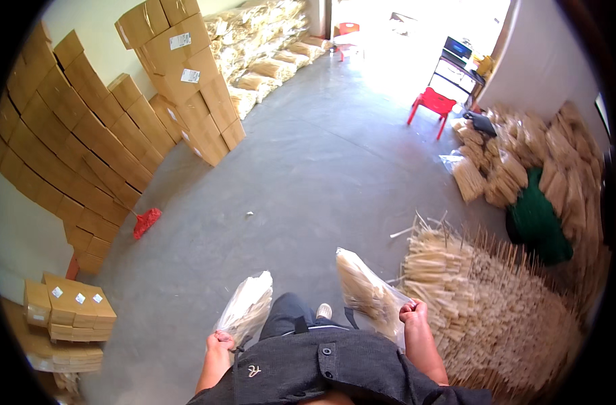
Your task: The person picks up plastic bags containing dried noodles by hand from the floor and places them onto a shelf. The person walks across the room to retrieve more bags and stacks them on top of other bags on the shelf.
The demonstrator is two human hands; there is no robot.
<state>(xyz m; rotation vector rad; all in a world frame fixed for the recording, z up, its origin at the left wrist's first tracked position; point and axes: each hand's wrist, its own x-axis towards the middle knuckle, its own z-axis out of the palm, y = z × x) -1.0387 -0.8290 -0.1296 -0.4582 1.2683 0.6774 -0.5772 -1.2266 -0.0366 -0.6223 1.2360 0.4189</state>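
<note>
**Two bags of sticks, one in each fist**

The person is standing on the grey floor [321, 169], holding a clear plastic bag in each hand. The left hand [220, 341] is closing its grip around the bottom end of the left bag [247, 307], whose long axis is running up and slightly rightward from the fist. The right hand [413, 314] is clenching the lower edge of the right bag [365, 290], which is fuller with pale sticks and is leaning up and to the left from the fist. The two bags are hanging well apart, one on each side of the person's legs. The loose heap of sticks [483, 304] is lying just beside the right hand, so that hand is nearer to it. Stacked cardboard boxes [85, 128] are lining the wall along the floor's left edge.
</note>
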